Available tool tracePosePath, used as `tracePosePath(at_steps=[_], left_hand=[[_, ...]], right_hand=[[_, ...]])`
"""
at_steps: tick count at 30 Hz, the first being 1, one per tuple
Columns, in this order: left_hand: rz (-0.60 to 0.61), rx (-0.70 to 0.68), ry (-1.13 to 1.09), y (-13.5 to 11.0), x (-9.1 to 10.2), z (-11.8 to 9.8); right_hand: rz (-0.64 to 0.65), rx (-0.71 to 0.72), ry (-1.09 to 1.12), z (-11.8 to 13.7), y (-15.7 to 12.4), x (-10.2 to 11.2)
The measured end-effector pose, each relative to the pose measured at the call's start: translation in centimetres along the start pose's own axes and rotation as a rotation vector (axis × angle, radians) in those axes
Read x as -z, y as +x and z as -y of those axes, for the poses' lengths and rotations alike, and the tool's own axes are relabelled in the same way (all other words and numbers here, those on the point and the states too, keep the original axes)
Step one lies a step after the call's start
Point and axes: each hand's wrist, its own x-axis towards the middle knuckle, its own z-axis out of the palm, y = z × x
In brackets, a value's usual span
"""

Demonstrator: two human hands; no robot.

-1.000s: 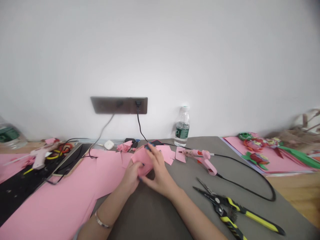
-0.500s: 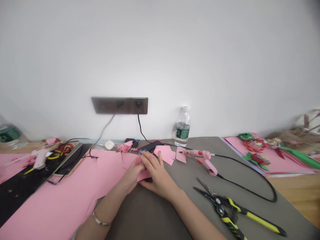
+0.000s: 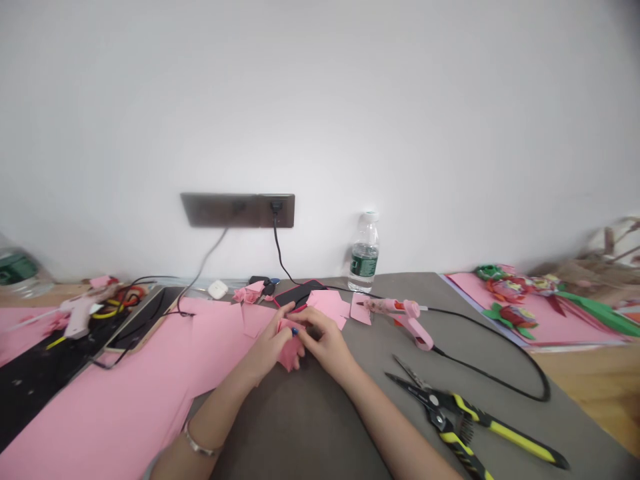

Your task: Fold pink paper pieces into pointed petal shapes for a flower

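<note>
Pink craft paper (image 3: pixel 125 393) covers the lower left, beside a grey mat (image 3: pixel 300 433). At lower centre, the left hand (image 3: pixel 267 347) and right hand (image 3: pixel 323 340) pinch a small folded pink piece (image 3: pixel 289 353) between them, both grips pressed close, though the folds are partly hidden. Squeezing too hard could crease it; the glue gun (image 3: pixel 413 327) at right, just beside loose pink scraps (image 3: pixel 361 310), could scorch them if hot.

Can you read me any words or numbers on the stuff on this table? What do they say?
I can't read any words here.
The green label on the plastic water bottle has print, but it is too small and blurred to read.
The green label on the bottle at the far left is too blurred as well.
</note>
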Motion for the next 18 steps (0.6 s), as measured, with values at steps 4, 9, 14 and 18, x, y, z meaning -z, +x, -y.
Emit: tracePosePath(at_steps=[4, 9, 14, 18], left_hand=[[0.022, -0.045, 0.066, 0.0, 0.2, -0.2], [-0.117, -0.141, 0.152, 0.7, 1.0, 0.1], [-0.193, -0.225, 0.175, 1.2, 1.0, 0.8], [-0.191, -0.261, 0.216, 1.2, 1.0, 0.6]], right_hand=[[-0.027, -0.062, 0.067, -0.3, 0.1, 0.0], [-0.141, -0.081, 0.119, -1.1, 0.4, 0.4], [-0.098, -0.106, 0.177, -1.1, 0.3, 0.0], [-0.1, -0.123, 0.232, -1.1, 0.3, 0.1]])
